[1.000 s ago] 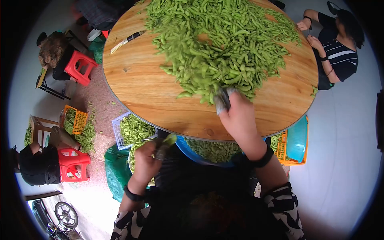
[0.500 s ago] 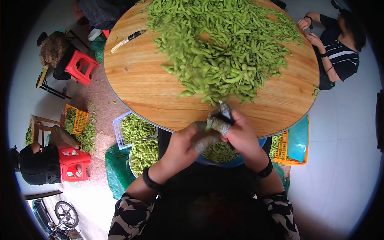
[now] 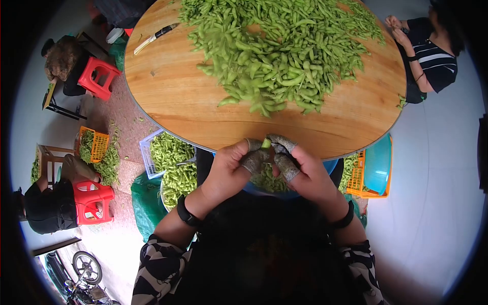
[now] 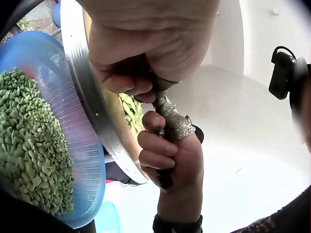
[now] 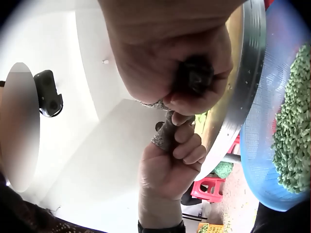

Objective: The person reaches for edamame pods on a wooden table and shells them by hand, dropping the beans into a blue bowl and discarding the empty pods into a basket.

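Both hands meet over the near edge of the round wooden table (image 3: 178,117). My left hand (image 3: 227,170) pinches a green soybean pod (image 3: 266,144) between thumb and finger, its end showing. Against the pod rest the thumb and finger of my right hand (image 3: 311,175). Grey coverings wrap the thumb and fingertips of both hands. In the left wrist view, the right hand's other fingers curl round a black handle (image 4: 165,178); the tool's working end is hidden. Below the hands, a blue basket (image 4: 90,145) holds shelled green beans (image 4: 29,155).
A large heap of soybean pods (image 3: 284,56) covers the table's far part, with a black-handled knife (image 3: 155,39) left of it. Pod-filled baskets, including a white crate (image 3: 147,157), stand below left. An orange crate (image 3: 358,178) is at right. Other people sit around on red stools (image 3: 99,76).
My left hand has come up from the lower left with a pod to meet the right hand. The right hand has drawn back from the pod heap toward my body.
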Motion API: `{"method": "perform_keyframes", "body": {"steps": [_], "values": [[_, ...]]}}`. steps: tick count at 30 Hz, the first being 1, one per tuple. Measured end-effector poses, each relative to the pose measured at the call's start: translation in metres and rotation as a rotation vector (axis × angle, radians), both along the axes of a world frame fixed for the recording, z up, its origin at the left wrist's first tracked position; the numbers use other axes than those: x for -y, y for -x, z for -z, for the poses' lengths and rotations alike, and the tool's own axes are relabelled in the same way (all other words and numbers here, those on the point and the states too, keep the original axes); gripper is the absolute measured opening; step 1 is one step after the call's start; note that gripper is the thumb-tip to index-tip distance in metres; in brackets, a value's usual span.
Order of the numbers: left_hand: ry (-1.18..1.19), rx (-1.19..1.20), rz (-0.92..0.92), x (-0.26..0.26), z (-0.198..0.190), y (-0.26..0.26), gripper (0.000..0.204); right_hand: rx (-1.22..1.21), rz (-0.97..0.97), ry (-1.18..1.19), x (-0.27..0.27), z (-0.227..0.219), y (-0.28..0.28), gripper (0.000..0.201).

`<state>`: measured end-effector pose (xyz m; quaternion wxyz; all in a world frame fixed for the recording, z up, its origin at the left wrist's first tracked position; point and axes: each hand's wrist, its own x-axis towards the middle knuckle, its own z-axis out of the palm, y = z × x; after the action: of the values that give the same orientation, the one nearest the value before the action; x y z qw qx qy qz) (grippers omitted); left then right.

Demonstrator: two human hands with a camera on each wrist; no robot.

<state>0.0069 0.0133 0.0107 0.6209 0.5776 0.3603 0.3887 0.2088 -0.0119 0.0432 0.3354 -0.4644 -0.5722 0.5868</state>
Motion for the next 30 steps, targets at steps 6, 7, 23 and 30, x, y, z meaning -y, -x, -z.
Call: {"method": "perform_keyframes", "body": {"steps": [6, 7, 23, 30], "values": [[-0.286, -0.106, -0.006, -0.002, -0.002, 0.002, 0.015, -0.309, -0.004, 0.371, -0.003, 0.003, 0.000, 0.044], [0.255, 0.156, 0.100, -0.004, -0.011, 0.009, 0.013, -0.450, 0.004, 0.454, -0.003, 0.002, 0.001, 0.041], [-1.113, -1.032, -0.190, -0.018, -0.007, -0.018, 0.017, -0.021, 0.189, 0.054, -0.009, 0.002, 0.007, 0.034], [-1.166, -1.054, -0.283, -0.020, 0.001, -0.025, 0.019, 0.103, 0.204, 0.043, -0.010, 0.009, 0.008, 0.028]]}}
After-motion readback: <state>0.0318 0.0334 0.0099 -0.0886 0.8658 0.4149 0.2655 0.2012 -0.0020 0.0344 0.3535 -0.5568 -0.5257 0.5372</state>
